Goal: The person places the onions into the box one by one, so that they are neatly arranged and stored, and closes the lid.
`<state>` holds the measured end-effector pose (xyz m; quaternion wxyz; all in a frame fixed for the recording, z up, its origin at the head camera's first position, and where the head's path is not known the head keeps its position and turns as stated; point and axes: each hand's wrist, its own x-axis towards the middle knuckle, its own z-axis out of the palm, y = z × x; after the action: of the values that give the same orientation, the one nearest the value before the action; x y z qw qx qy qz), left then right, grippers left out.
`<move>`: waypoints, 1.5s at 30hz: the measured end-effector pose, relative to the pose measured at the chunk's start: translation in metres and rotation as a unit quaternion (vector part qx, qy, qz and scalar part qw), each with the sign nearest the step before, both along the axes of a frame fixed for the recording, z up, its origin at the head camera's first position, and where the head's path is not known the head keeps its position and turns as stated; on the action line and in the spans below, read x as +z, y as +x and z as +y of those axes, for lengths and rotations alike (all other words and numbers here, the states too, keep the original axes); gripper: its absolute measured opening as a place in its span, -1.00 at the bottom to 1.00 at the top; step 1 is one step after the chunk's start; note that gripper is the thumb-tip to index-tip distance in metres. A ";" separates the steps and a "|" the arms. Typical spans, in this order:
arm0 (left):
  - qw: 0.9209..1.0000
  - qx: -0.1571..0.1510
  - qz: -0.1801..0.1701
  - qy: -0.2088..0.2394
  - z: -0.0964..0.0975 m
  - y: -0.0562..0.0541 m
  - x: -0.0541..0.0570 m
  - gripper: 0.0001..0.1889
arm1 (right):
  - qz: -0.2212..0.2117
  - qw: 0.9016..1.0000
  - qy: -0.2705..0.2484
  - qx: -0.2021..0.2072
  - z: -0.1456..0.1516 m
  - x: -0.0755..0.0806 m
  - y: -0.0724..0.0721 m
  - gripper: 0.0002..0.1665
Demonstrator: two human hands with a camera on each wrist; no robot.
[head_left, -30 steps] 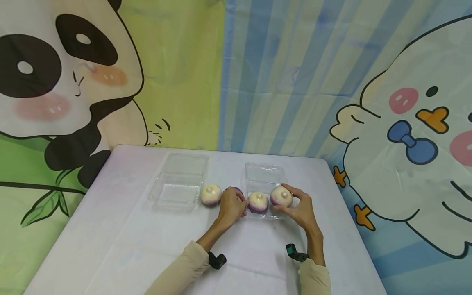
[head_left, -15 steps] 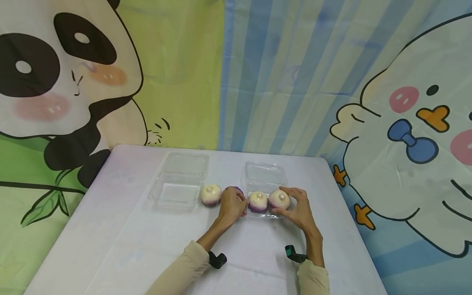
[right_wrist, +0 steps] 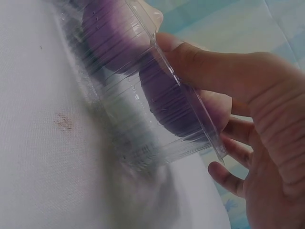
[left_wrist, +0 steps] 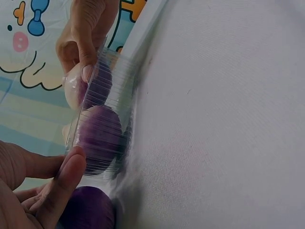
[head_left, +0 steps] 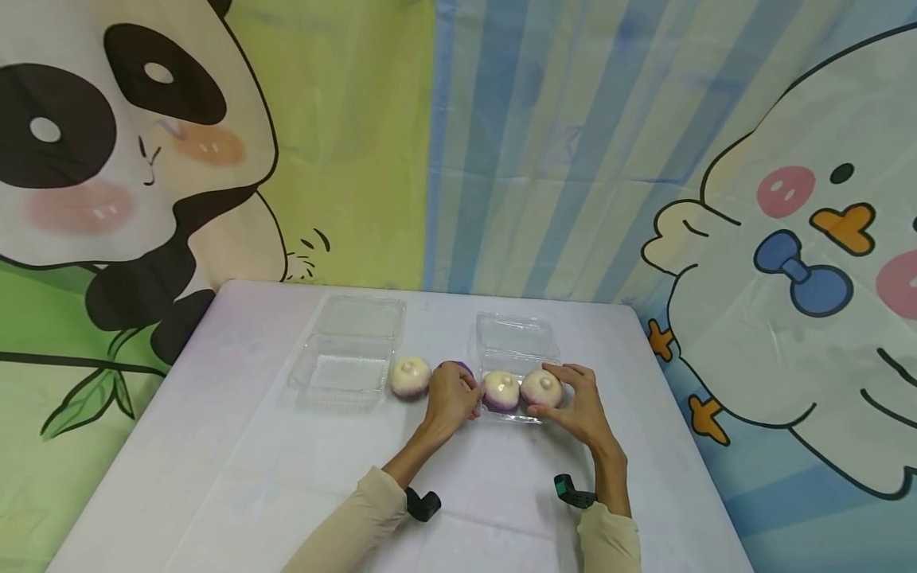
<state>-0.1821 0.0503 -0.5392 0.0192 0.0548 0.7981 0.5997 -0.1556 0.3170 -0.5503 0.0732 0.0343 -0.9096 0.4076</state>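
Head view: the right container (head_left: 517, 338) and the left container (head_left: 349, 346) lay open on the white table (head_left: 286, 493)
Right hand (head_left: 583, 410): its thumb and fingers were holding the right bulb (head_left: 542, 388), which was inside the right container, next to the middle bulb (head_left: 501, 390)
Left hand (head_left: 450, 399): its thumb and finger pinched the edge of the right container, as the left wrist view showed more clearly
Bulbs inside: two stood side by side in the right container, so I judged that its filling was almost finished
Bulbs outside: the far-left bulb (head_left: 411, 378) was just beside the left container, and the dark purple bulb (left_wrist: 90, 210) was mostly covered by the left hand in the head view; whether the fingers touched it, I could not tell
Left container: no bulb was visible in it, so its part of the work seemed not begun
What was left: the right bulb was not yet released, and neither container was closed
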 end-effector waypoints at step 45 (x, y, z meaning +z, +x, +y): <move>1.000 -0.001 0.016 0.009 0.000 0.004 0.000 -0.85 | -0.059 0.995 0.079 -0.002 -0.007 0.014 -0.005 0.06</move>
<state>-0.1784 0.0504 -0.5388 0.0063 0.0650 0.7927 0.6061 -0.1601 0.3103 -0.5363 0.0176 0.0143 -0.9418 0.3355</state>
